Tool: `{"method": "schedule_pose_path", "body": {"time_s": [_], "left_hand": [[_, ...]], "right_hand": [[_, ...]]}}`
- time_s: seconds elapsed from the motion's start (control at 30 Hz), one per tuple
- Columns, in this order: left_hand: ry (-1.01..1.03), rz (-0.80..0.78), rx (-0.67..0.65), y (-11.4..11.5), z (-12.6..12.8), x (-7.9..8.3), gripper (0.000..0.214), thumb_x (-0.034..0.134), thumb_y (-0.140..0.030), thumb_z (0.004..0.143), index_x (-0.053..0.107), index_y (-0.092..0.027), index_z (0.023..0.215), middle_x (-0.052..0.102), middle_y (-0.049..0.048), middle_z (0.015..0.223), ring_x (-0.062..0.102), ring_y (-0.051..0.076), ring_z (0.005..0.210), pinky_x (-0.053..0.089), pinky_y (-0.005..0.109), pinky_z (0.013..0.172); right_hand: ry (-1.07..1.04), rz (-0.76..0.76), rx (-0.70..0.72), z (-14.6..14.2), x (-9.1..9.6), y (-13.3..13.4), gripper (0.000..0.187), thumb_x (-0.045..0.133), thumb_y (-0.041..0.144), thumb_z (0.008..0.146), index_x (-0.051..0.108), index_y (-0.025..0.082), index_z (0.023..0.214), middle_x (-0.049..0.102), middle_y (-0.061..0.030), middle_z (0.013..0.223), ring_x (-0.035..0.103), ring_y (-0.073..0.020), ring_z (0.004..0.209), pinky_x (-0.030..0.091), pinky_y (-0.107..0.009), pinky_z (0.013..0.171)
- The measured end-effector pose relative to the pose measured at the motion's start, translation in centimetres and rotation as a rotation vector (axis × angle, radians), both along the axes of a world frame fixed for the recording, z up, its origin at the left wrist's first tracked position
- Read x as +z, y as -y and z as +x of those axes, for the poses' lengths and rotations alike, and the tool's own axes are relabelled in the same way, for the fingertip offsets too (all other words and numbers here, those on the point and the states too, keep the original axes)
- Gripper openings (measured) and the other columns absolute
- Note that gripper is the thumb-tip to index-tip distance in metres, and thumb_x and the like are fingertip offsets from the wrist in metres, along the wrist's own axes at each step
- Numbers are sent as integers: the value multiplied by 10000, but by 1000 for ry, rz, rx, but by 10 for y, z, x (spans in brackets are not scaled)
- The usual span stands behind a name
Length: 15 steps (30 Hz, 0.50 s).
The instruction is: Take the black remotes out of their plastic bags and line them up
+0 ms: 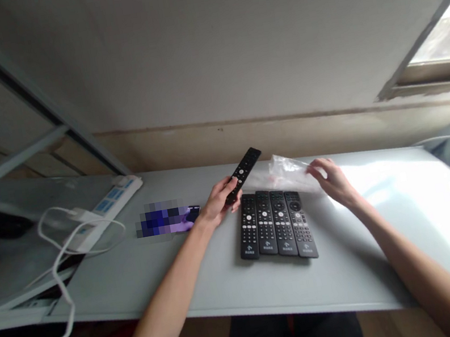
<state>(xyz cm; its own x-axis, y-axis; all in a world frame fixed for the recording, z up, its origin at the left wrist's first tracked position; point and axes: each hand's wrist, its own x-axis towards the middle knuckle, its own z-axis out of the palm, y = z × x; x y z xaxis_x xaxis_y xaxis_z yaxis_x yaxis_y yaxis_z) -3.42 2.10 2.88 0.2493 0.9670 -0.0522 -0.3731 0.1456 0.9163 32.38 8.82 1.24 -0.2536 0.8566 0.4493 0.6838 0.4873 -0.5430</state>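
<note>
My left hand [217, 201] is closed around the lower end of a black remote control [245, 170], which points up and away from me above the table. My right hand [330, 178] pinches the edge of a clear plastic bag [288, 172] lying on the white table [391, 232] just behind the remotes. Several more black remotes [275, 223] lie side by side, flat and face up, between my two hands.
A white power strip [115, 198] with a white cable [57, 260] lies at the left. A blurred dark item [168, 219] sits beside my left hand. Metal shelf bars [22, 93] rise at the left; the table's front edge runs near me.
</note>
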Motion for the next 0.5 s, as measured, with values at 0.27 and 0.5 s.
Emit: {"method": "schedule_pose_path", "body": {"time_s": [0.27,0.5], "left_hand": [[295,-55,69,3,22,-10,413,864,-371,917,496,-220,1029,806,137,1172,814,268,1083,636,368,970],[419,-84,78,-2,24,-13,342,826,-338,955,513,-220,1022,777,166,1298,737,302,1289,464,477,1243]], "right_hand": [[302,81,4,-62,-8,-5,208,537,392,1074,665,254,1162,718,-113,1028,584,-336,1022,447,-451,888],[183,132,-3,-78,-18,-3,181,549,351,1058,656,258,1170,663,-113,1068,583,-322,1027,498,-454,914]]}}
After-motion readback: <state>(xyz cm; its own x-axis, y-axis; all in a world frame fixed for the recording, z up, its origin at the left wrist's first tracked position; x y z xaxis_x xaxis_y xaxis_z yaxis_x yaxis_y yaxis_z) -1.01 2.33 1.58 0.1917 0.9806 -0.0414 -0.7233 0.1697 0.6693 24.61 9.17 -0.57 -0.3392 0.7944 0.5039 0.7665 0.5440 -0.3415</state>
